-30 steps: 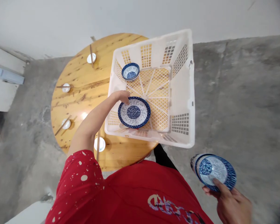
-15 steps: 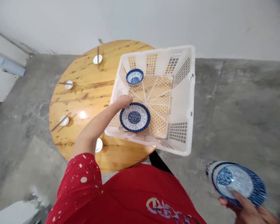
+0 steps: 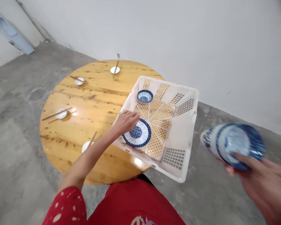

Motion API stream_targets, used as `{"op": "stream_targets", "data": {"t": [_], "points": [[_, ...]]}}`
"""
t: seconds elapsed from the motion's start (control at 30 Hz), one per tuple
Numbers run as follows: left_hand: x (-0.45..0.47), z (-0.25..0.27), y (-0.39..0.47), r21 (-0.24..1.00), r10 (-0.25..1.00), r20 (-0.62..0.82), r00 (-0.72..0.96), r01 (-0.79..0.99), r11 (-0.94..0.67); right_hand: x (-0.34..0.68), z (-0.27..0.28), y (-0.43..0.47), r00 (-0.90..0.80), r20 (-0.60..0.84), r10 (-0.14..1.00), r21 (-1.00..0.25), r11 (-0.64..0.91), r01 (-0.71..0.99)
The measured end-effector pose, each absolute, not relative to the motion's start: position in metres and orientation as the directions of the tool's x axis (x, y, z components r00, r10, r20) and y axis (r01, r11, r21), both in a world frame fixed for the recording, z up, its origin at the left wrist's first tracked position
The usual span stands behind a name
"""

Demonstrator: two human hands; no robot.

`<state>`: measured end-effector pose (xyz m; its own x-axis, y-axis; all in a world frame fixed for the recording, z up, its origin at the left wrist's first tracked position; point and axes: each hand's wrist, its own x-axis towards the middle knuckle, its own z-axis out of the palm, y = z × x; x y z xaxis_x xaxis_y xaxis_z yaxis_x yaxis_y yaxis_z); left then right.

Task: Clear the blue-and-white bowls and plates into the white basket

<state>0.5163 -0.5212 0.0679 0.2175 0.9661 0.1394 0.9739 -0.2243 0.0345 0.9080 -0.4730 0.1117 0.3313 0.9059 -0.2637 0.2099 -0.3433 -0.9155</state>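
My left hand [image 3: 128,121] reaches into the white plastic basket [image 3: 187,150]. Its fingers are curled at the upper left rim of a blue-and-white patterned plate [image 3: 140,135], and the fingertips are partly hidden. Something red shows under the plate's lower edge. Farther back in the same basket sits a blue-and-white bowl [image 3: 145,97]. On the right, outside the basket, my right hand [image 3: 255,175] grips a stack of blue-and-white bowls [image 3: 234,143] tipped sideways, thumb inside the nearest one. Motion blurs this stack.
The basket rests on a round wooden table [image 3: 96,109], over its right side. Small white dishes [image 3: 79,81] with chopsticks [image 3: 57,114] stand along the table's left side. A white wall [image 3: 154,37] rises behind; grey concrete floor [image 3: 21,140] surrounds the table.
The view has shifted, and the table and basket appear lower. My right hand has raised the bowl stack toward the basket's height. My left hand covers more of the plate's upper left part.
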Motion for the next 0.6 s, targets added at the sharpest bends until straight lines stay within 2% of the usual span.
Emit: {"op": "stream_targets", "data": {"t": [0.1,0.17,0.3,0.4,0.47,0.53,0.6], "points": [[0.513,0.079,-0.595,0.163,0.949,0.313,0.036,0.982,-0.091,0.851,0.107,-0.427,0.073,-0.322,0.944,-0.927,-0.33,0.178],[0.513,0.073,-0.649,0.231,0.933,0.349,-0.088,0.973,0.005,0.809,0.101,-0.396,-0.072,-0.352,0.933,-0.924,-0.334,0.186],[0.536,0.033,-0.749,0.371,0.816,0.398,-0.419,0.887,0.274,0.73,0.078,-0.345,-0.135,-0.423,0.896,-0.896,-0.392,0.209],[0.57,0.002,-0.809,0.464,0.681,0.245,-0.69,0.7,0.542,0.686,0.057,-0.32,-0.135,-0.425,0.895,-0.89,-0.386,0.24],[0.595,-0.012,-0.839,0.517,0.519,0.126,-0.845,0.503,0.692,0.664,0.043,-0.308,-0.123,-0.427,0.896,-0.885,-0.385,0.264],[0.617,-0.019,-0.861,0.559,0.363,-0.038,-0.931,0.281,0.78,0.647,0.031,-0.299,-0.11,-0.424,0.899,-0.879,-0.379,0.29],[0.631,-0.023,-0.875,0.582,0.257,-0.193,-0.947,0.1,0.807,0.635,0.021,-0.293,-0.101,-0.418,0.903,-0.873,-0.369,0.319]]}}
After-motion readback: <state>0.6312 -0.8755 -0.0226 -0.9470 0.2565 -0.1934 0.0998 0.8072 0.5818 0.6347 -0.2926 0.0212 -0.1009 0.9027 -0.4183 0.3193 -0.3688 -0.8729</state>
